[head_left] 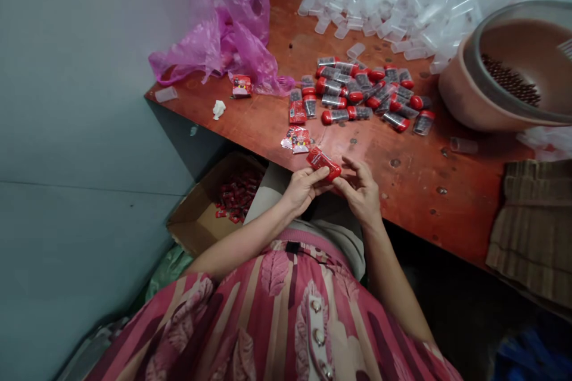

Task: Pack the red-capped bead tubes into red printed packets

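Observation:
My left hand [306, 190] pinches a small red-labelled tube [322, 162] between thumb and fingers, just above the table's front edge. The tube's rounded red end points toward my right hand [360, 193]. My right thumb touches that end, while the other fingers of this hand are spread and stand off it. Behind the hands lie flat red printed wrappers [299, 139]. A wrapped tube [297, 108] lies at the left side of a heap of clear tubes with red caps [353, 90], filled with dark beads.
Empty clear tubes [393, 9] are piled at the back. A bowl [460, 95] of brown beads stands right, near stacked brown cardboard [531, 226]. A pink plastic bag [227, 30] and white scrap [218, 109] lie left. Below, a cardboard box [190, 220] holds red packets.

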The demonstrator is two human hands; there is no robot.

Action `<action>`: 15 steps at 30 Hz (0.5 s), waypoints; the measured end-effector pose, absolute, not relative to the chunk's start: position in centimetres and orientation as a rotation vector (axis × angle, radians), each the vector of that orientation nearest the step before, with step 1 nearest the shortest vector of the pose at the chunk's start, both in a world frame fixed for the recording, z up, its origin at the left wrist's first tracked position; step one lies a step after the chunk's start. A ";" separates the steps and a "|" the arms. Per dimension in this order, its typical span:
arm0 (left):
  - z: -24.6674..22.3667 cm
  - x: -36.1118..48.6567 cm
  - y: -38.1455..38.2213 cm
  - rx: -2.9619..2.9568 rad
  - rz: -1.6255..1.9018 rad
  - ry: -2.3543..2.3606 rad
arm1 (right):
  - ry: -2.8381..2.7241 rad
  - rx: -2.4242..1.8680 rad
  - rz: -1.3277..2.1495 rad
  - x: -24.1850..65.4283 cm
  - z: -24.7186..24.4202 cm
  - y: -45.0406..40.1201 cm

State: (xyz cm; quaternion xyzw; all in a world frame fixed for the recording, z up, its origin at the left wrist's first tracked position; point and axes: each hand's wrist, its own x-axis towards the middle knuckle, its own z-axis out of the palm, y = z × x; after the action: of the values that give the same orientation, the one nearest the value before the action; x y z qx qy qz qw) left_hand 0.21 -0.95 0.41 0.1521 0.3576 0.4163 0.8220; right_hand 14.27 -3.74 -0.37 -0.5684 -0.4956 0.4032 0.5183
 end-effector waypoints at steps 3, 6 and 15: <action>0.5 -0.1 -0.8 0.313 0.847 0.748 | -1.335 -1.235 1.129 14.8 -0.3 -3.6; 0.5 0.1 -0.8 0.329 0.851 0.732 | -1.275 -1.212 1.163 14.5 -0.4 -3.5; 0.5 0.4 -0.3 0.277 0.825 0.640 | -1.135 -1.311 0.820 12.5 -0.3 -4.2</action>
State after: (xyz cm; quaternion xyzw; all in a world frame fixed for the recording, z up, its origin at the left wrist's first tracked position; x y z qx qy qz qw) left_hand 0.42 -0.32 0.47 0.1320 0.3048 0.3929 0.8575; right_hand 12.50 -4.18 -0.26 -0.5596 -0.4845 0.3501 0.5740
